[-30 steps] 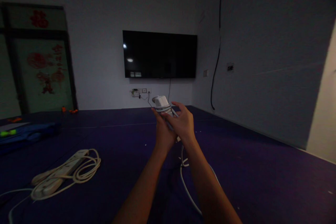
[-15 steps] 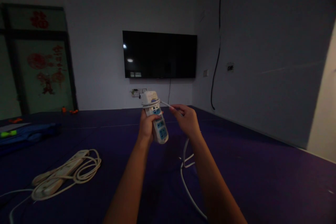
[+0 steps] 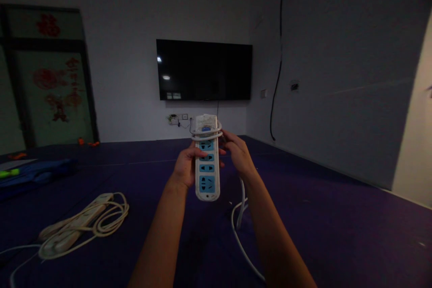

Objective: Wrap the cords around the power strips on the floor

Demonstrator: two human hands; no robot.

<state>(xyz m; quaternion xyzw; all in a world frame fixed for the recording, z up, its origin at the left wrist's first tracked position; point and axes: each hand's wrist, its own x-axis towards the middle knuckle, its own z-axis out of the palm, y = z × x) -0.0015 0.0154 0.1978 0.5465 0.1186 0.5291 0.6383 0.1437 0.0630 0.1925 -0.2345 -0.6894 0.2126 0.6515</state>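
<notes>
Upright in front of me is a white power strip (image 3: pixel 207 175) with blue socket faces. My left hand (image 3: pixel 186 165) grips it from the left, thumb lying across the sockets and fingers behind. A white cord (image 3: pixel 206 137) loops round its upper part, just by the blue switch. At the strip's upper right edge my right hand (image 3: pixel 236 149) is closed on the cord, its fingertips partly hidden behind the strip. From below that hand the cord's loose length hangs down and curves over the purple surface.
A second power strip (image 3: pixel 83 221), wrapped in its own coiled cord, lies at the left on the purple surface (image 3: pixel 320 234). Behind it are a blue cloth (image 3: pixel 43 172) and small orange pieces (image 3: pixel 93 144). A television (image 3: pixel 204 70) hangs on the far wall.
The power strip has turned from tilted to upright, facing me. My right hand has brought the cord from out at the right in against the strip's edge, round towards its back.
</notes>
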